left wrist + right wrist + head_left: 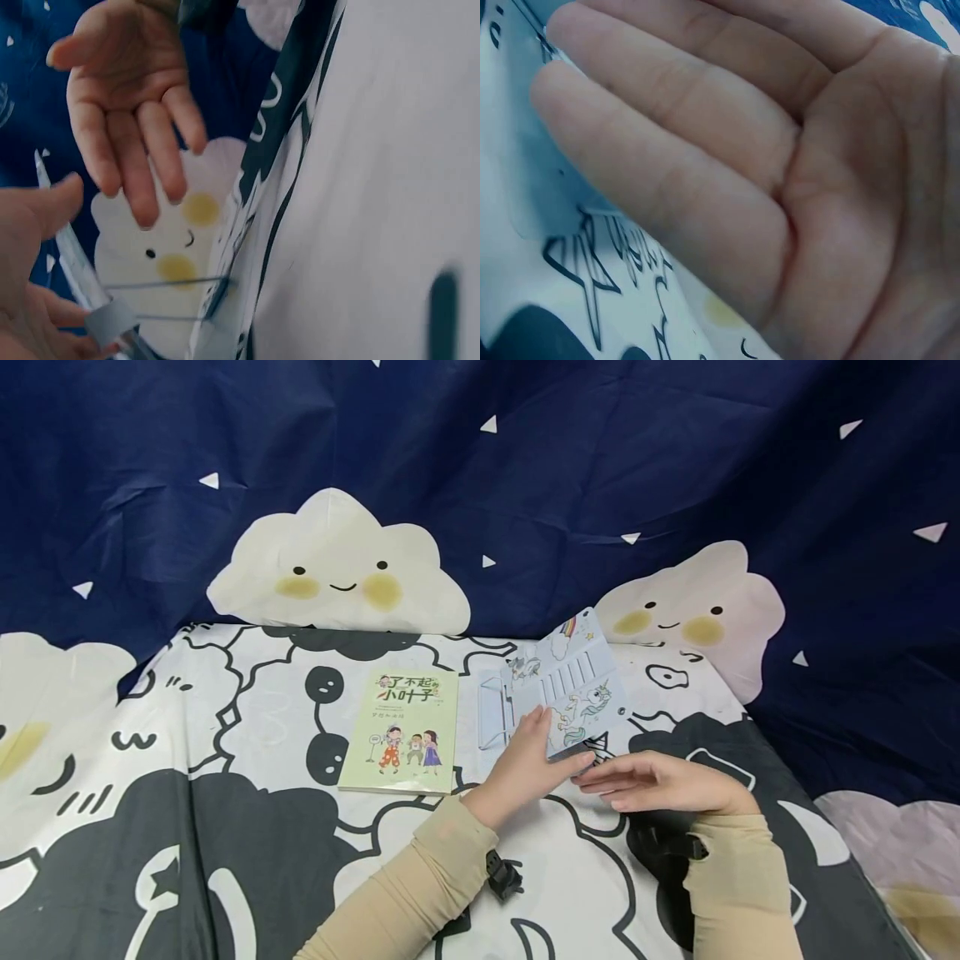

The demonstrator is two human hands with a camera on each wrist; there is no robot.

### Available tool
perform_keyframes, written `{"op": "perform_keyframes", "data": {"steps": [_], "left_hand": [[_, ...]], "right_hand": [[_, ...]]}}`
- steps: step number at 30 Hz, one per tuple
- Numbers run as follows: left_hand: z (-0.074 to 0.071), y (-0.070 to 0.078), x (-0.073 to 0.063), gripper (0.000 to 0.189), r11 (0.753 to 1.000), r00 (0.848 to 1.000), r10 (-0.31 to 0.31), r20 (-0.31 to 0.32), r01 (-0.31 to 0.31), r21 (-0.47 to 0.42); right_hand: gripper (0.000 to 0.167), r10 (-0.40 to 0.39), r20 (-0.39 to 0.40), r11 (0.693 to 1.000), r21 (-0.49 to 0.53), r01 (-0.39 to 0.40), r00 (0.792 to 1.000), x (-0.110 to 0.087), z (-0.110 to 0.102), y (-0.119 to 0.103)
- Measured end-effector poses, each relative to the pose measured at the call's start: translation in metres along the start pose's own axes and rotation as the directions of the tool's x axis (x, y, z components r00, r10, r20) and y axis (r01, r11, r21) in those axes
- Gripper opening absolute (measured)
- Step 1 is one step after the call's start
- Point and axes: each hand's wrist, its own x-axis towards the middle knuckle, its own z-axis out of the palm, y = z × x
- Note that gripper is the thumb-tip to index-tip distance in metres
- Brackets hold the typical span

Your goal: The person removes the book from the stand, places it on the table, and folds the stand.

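A pale blue book stand [592, 689] printed with unicorns and a rainbow is held tilted over the cloth, its slotted panel facing up. My left hand [528, 768] grips its lower edge, thumb on one side and fingers on the other. In the left wrist view, the stand's thin panel [79, 262] shows edge-on beside the left hand [30, 255], with wire legs sticking out. By the stand's lower right corner is my right hand [660, 783], holding nothing. Its fingers are extended and the palm [847, 165] is bare in the right wrist view.
A light green book [401, 739] with cartoon children lies flat left of the stand. Beneath is a cartoon-printed cloth [277, 710] in white and dark grey. Behind hangs a navy curtain [480, 468] with clouds and small triangles.
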Motion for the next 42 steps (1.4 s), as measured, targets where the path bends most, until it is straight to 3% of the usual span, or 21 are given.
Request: {"op": "perform_keyframes", "data": {"steps": [5,9,12,15,19,27,31,36,39,42], "left_hand": [[0.007,0.003,-0.003,0.087,0.999,0.998,-0.039,-0.048,0.039,-0.006],[0.010,0.003,-0.002,0.080,0.998,0.994,-0.059,-0.091,0.060,0.009],[0.011,0.003,-0.001,0.076,0.997,0.991,-0.072,-0.112,0.073,0.004],[0.012,0.003,-0.001,0.073,0.997,0.990,-0.082,-0.116,0.082,-0.008],[0.016,0.004,-0.002,0.070,0.996,0.989,-0.088,-0.119,0.089,0.002],[0.023,0.006,-0.004,0.064,0.997,0.980,-0.079,-0.185,0.072,-0.041],[0.021,0.008,-0.006,0.061,0.997,0.963,-0.071,-0.260,0.059,-0.056],[0.015,0.009,-0.004,0.058,1.000,0.932,-0.017,-0.363,0.013,-0.013],[0.009,0.011,-0.002,0.058,0.997,0.921,-0.003,-0.389,-0.028,-0.074],[0.000,0.012,-0.002,0.058,0.983,0.921,0.014,-0.390,-0.084,-0.162]], "right_hand": [[0.043,-0.046,-0.032,0.999,0.024,0.047,0.998,-0.012,-0.006,0.000],[0.042,-0.010,-0.148,1.000,-0.009,0.009,0.989,-0.019,-0.009,-0.001],[0.043,0.024,-0.271,0.999,-0.026,-0.033,0.962,-0.022,-0.011,-0.001],[0.047,0.046,-0.386,0.999,0.004,-0.049,0.921,-0.022,-0.014,0.001],[0.051,0.049,-0.471,0.999,0.029,-0.040,0.881,-0.021,-0.016,0.005],[0.054,0.061,-0.505,0.998,0.020,-0.060,0.861,-0.021,-0.015,0.005],[0.053,0.073,-0.514,0.996,0.002,-0.084,0.854,-0.020,-0.015,0.006],[0.054,0.102,-0.529,0.992,-0.006,-0.124,0.842,-0.019,-0.015,0.007],[0.055,0.106,-0.536,0.992,-0.004,-0.128,0.838,-0.019,-0.014,0.007],[0.056,0.110,-0.538,0.992,0.006,-0.127,0.836,-0.018,-0.014,0.008]]}}
